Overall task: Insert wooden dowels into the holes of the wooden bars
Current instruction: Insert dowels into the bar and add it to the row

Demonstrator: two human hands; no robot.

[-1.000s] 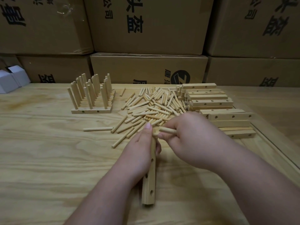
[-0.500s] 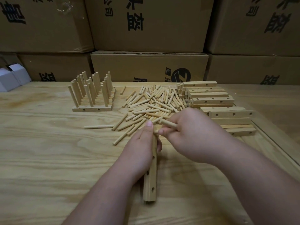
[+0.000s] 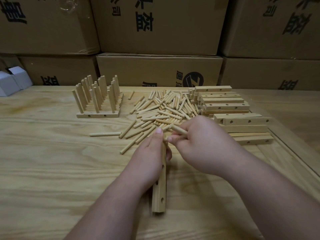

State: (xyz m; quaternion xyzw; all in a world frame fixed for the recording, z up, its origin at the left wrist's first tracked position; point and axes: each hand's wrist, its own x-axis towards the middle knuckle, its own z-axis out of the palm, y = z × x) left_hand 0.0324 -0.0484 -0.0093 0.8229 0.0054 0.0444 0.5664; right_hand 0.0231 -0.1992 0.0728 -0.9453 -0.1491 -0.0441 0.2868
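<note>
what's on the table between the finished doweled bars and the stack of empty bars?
Head view: the loose dowel pile lies between the doweled bars and the empty bar stack, spreading toward the hands.

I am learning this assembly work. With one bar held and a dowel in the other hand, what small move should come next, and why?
Probably tip the dowel upright and bring its lower end down to the far hole of the bar. The right hand pinches it slanted just above that end, the left hand steadies the bar, and the visible holes are empty.
</note>
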